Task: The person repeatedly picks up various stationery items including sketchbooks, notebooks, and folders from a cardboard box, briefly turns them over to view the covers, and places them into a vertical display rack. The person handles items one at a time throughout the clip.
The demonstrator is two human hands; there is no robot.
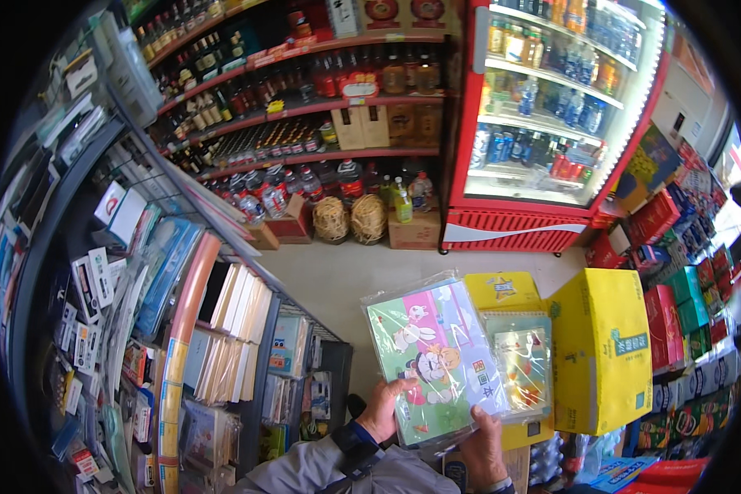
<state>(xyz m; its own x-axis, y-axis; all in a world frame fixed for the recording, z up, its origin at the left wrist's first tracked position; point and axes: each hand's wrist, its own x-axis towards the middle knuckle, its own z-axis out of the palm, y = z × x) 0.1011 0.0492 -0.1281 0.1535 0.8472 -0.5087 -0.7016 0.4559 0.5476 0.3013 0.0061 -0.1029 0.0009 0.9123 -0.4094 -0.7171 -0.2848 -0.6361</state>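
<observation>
A plastic-wrapped notebook [436, 329] with a colourful cartoon cover, showing a rabbit and other figures, is tilted in front of me. My left hand [380, 412] is closed on its lower left edge, thumb on top. At the lower right corner, my right hand [486, 449] also grips it, with the thumb over the wrap. Part of each hand's fingers is hidden under the notebook. Just right of it, a second wrapped book with a pale blue-green border [538, 336] lies over a yellow carton [492, 286], partly covered by the held notebook.
On my left, a rack [173, 354] holds books, notebooks and small boxes. Ahead are bottle shelves [337, 105] and a red drinks fridge [514, 216]. A large yellow carton [601, 354] stands at the right, with stacked packaged goods [687, 305] beyond it.
</observation>
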